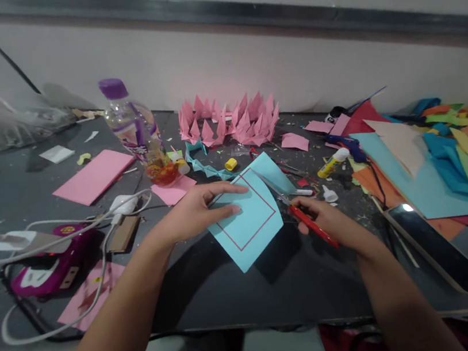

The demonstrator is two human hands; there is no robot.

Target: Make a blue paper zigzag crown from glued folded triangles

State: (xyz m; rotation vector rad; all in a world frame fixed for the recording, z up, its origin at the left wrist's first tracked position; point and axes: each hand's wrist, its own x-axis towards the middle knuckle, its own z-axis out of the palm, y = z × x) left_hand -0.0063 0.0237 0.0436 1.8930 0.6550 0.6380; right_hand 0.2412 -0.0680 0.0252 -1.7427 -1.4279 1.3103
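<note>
My left hand pinches the left side of a light blue paper sheet, its thumb and fingers lying over the front. A dark red square outline is drawn on that sheet. In my right hand is a pair of scissors with red handles. The blades meet the sheet's upper right edge, where a strip of the paper curls up and away. How far the blades are apart is hidden by the paper. Just behind the sheet lies a folded blue paper chain with a small yellow cap.
A bottle with a purple cap stands behind my left hand. Pink folded-paper work sits by the wall. Cables and a purple device lie left. To the right are a phone, a glue stick and coloured paper.
</note>
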